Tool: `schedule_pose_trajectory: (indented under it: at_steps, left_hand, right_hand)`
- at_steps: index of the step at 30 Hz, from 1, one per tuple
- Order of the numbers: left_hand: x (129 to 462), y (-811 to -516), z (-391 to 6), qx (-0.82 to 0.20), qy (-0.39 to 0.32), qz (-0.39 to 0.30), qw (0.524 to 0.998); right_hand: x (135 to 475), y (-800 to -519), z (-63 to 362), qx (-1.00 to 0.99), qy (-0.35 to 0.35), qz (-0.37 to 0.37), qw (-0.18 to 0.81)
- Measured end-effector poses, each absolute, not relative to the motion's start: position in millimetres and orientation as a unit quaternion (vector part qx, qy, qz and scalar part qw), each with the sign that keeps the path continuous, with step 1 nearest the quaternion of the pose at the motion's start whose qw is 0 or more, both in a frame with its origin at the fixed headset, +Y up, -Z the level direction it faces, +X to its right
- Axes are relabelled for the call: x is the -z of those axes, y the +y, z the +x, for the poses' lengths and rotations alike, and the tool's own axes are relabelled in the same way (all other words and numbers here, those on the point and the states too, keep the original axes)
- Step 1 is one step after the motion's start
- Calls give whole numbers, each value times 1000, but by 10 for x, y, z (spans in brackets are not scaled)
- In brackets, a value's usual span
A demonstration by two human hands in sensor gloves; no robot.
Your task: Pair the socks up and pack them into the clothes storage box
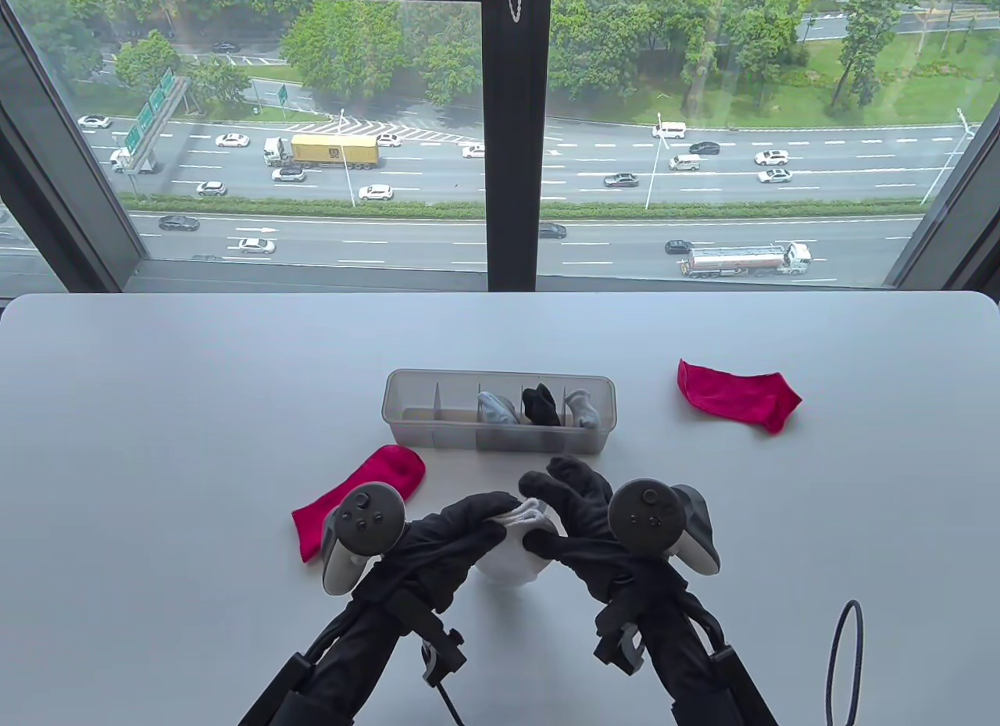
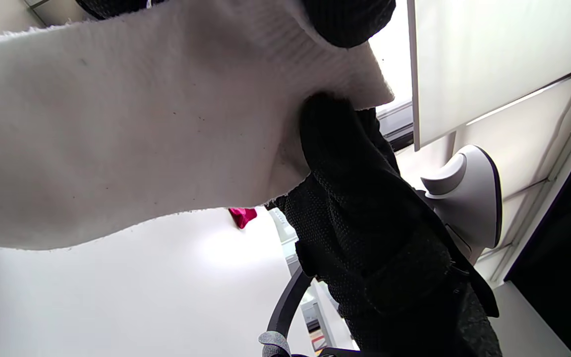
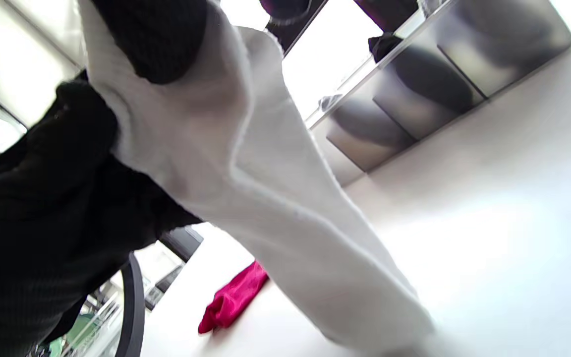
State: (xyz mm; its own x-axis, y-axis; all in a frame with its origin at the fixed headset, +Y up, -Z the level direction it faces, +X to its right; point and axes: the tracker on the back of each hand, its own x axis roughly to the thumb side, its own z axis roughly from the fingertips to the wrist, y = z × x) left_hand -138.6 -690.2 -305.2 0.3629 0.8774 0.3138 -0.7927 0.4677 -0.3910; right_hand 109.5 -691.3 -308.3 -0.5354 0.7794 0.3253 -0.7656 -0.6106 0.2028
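no text, label or number is legible; the green road signs (image 1: 150,110) outside the window are too small to read.

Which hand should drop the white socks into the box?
Probably the right hand: it pinches the white socks and sits directly below the storage box. The left hand holds them too, but farther back.

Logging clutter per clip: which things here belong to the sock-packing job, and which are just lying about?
Part of the job:
white socks, held by left hand and right hand
storage box, three compartments filled
red sock left of the hands
red sock right of the box

Just lying about:
black cable loop at the table's near right
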Motion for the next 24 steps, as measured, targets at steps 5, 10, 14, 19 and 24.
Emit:
schedule_pose_trajectory:
  at_steps: [5, 10, 14, 19, 24]
  left_hand:
    - [3061, -6922, -1405, -497, -268, -112, 817]
    - [3033, -6821, -1411, -437, -223, -32, 871]
    - [3053, -6728, -1516, -500, -257, -76, 824]
    - [3125, -6730, -1576, -573, -268, -231, 739]
    - [3191, -7140, -1513, -477, -182, -302, 805]
  right_hand:
    - [3029, -6851, 1054, -893, -31, 198, 403]
    - [2972, -6739, 942, -883, -18, 238, 405]
    - [2969, -6660, 993, -886, -23, 254, 387]
    - [2958, -6543, 1019, -827, 51, 291, 478]
    - [3091, -6924, 977, -869, 153, 214, 419]
